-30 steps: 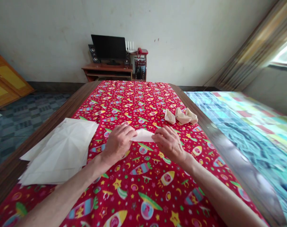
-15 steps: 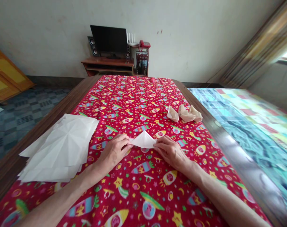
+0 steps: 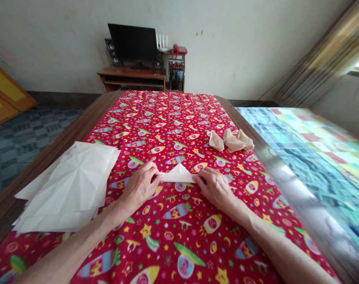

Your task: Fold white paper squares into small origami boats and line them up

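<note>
While both forearms reach up from the bottom edge of the frame, the left hand and the right hand meet near the middle of the picture over a red tablecloth printed with rockets, stars and moons. Between them lies a small folded white paper, flat along its lower edge and rising to a point in the middle. The left hand pinches the paper's left end between thumb and fingertips, its other fingers curled under. The right hand presses on the paper's right end with bent fingers, knuckles up; whether it pinches or only presses cannot be told. The paper rests on the cloth, just above the centre of the frame.

To the left of the hands, in the lower left, sits a loose stack of white sheets showing crease lines, fanned slightly and reaching the cloth's edge. Right of centre and a little higher, three small tan folded pieces lie close together, well apart from the hands. A wooden table edge shows along the left, and a patterned blue-green surface fills the right side.

At the top of the frame, against the pale wall, stands a low wooden desk with a dark monitor, speakers beside it and a red telephone.
</note>
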The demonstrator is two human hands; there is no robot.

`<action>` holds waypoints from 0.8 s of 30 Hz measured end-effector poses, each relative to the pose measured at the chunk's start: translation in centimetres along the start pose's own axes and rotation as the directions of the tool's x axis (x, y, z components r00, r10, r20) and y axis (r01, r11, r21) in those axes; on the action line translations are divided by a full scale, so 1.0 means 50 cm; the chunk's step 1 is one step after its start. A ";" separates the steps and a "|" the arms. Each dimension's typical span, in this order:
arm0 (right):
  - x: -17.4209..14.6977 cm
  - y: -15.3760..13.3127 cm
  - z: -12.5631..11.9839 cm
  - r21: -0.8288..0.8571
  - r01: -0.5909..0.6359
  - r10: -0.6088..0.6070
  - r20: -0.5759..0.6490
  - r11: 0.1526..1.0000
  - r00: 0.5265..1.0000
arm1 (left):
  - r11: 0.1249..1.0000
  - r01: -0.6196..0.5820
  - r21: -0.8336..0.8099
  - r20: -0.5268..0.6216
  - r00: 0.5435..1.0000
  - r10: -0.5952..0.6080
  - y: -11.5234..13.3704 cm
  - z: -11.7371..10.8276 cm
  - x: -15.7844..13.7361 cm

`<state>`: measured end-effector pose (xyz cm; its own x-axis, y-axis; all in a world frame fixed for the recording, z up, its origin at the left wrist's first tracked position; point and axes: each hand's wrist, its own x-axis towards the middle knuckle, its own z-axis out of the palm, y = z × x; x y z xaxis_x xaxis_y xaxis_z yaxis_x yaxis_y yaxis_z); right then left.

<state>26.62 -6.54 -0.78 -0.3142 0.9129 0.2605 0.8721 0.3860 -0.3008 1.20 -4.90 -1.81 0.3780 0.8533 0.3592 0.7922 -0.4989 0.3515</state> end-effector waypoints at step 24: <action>0.008 0.000 0.001 -0.082 -0.001 0.003 0.025 0.997 1.000 | 0.946 -0.313 0.086 0.174 0.939 0.296 0.115 0.040 -0.018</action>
<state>26.45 -6.15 -0.73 -0.3208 0.9170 0.2369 0.9003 0.3730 -0.2245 6.36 -8.24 -1.84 0.6724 0.6805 0.2911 0.6719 -0.7262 0.1457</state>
